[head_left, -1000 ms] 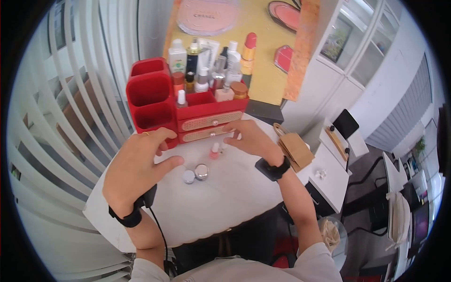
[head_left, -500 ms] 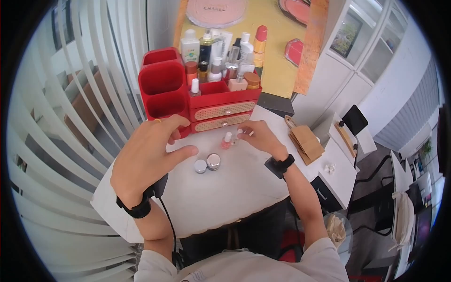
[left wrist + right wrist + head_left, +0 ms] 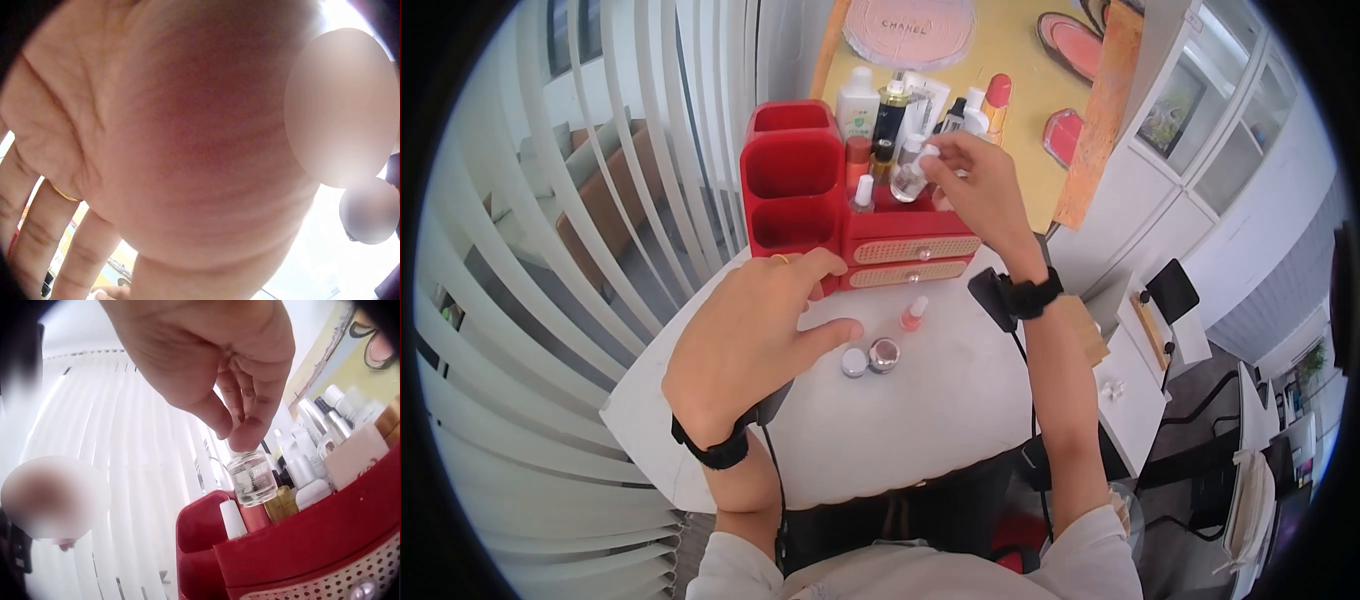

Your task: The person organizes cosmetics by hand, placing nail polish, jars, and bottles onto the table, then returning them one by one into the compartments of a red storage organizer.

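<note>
My right hand [image 3: 988, 192] pinches a small clear nail polish bottle [image 3: 253, 480] by its white cap. It holds the bottle over the front compartment of a red cosmetics organizer [image 3: 892, 228]. To the left in that compartment stands another white-capped bottle [image 3: 863, 193]. My left hand [image 3: 745, 325] is palm down with its thumb spread, fingertips by the organizer's lower left front; its palm fills most of the left wrist view. On the white table [image 3: 900, 430] a pink nail polish bottle [image 3: 914, 314] stands behind two little jars, one silver-lidded [image 3: 885, 354] and one pale [image 3: 854, 362].
Several bottles and tubes crowd the organizer's back, among them a white bottle [image 3: 858, 105]. Two woven-front drawers [image 3: 915, 250] sit below. White blinds [image 3: 630, 200] hang on the left. A brown paper bag [image 3: 1090, 330] lies beyond the right forearm.
My right hand has picked up the clear nail polish bottle from beside the pink one on the table and raised it over the organizer. My left hand keeps its pose near the organizer.
</note>
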`<state>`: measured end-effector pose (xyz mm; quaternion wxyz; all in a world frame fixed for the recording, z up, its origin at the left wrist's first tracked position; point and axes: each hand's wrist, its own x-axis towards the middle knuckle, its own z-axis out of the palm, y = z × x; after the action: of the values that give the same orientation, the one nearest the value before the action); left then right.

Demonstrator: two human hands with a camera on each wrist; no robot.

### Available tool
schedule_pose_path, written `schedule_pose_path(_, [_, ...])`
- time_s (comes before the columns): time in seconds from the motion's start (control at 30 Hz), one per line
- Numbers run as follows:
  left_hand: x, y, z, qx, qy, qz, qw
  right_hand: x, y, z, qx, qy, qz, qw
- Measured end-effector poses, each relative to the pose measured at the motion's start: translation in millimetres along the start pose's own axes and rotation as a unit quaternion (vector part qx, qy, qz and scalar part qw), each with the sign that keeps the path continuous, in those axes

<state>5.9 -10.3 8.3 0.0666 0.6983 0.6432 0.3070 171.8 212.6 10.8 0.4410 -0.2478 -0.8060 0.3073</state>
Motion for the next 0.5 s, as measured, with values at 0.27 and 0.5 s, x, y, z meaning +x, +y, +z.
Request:
schedule_pose_path(0.27, [-5, -6, 3, -0.010, 0.029, 0.022, 0.999, 10, 37, 38, -0.121, -0.036, -0.049, 0.991])
schedule_pose_path(0.5, [-8, 1, -3, 0.009, 0.018, 0.001, 1.000, 0, 16, 29, -0.082, -0.042, 0.026, 0.995])
